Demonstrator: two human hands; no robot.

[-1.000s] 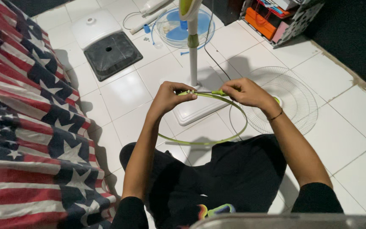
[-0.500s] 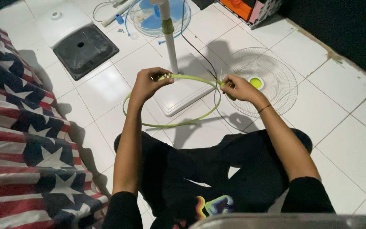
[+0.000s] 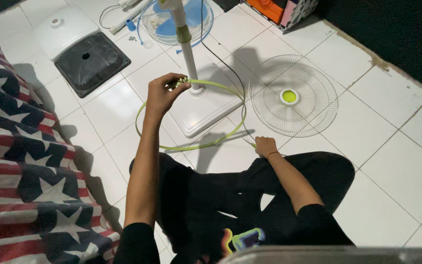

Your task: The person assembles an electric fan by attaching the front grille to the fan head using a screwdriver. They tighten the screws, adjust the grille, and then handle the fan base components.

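Pinching the thin lime-green plastic ring (image 3: 191, 115) at its clasp above the white fan base (image 3: 206, 110), the left hand (image 3: 164, 93) holds it alone, since the right hand (image 3: 265, 145) has dropped to the floor, fingers curled around a barely visible green-handled screwdriver

A single view is given, taken from the head and tilted steeply down over the lap. The tiled floor (image 3: 367, 127) is seen ahead, with both outstretched arms caught close in the lower frame. The fan stand (image 3: 187, 54) is faced directly; no second view is offered for overlap.
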